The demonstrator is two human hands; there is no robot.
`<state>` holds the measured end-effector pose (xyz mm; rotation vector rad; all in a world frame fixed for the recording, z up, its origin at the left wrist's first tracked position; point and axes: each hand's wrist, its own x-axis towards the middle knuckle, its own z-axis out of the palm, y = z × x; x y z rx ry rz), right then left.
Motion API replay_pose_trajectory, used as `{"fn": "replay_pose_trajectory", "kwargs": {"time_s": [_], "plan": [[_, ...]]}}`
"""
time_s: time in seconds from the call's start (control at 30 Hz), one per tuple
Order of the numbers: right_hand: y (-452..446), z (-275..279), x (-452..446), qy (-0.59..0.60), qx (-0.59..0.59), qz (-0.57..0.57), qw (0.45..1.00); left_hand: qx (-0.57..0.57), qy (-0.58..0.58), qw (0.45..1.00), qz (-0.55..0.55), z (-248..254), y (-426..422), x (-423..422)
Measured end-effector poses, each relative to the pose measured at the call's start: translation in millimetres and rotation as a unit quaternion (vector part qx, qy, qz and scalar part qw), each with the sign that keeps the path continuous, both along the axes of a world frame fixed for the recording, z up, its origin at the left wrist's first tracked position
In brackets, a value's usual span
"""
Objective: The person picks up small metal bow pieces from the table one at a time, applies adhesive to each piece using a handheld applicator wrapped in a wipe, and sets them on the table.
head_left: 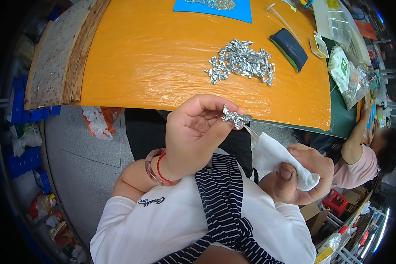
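Silvery and ornate, a small metal piece (234, 118) is protruding from the left hand's (191, 141) pinching fingers near the orange tabletop (141, 66), presumably giving access to the slim-tipped, white-wrapped tool (272, 153) the right hand's (310, 169) fingers are gripping.

Metal pieces (245, 61) on table (141, 57)

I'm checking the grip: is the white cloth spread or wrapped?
Wrapped: in the right hand, the white cloth sleeves a thin tool, its end protruding.
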<state>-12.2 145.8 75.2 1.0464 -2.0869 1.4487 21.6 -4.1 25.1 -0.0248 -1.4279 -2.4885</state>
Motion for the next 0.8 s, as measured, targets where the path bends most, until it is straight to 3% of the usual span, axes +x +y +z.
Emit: {"fn": "replay_pose_trajectory", "kwargs": {"time_s": [0.67,0.73,0.8], "plan": [[-0.6,4.9,1.6,-0.002,0.027,0.010,1.000,-0.011,0.008,1.000,-0.005,-2.2,0.8,0.2],[-2.2,0.8,2.8,-0.008,-0.031,0.002,0.999,-0.005,0.005,1.000,-0.005,-0.9,0.9,0.0],[-1.8,4.5,1.9,-0.011,-0.011,0.004,1.000,-0.004,0.003,1.000,-0.002,-0.7,1.3,-0.3]]}}
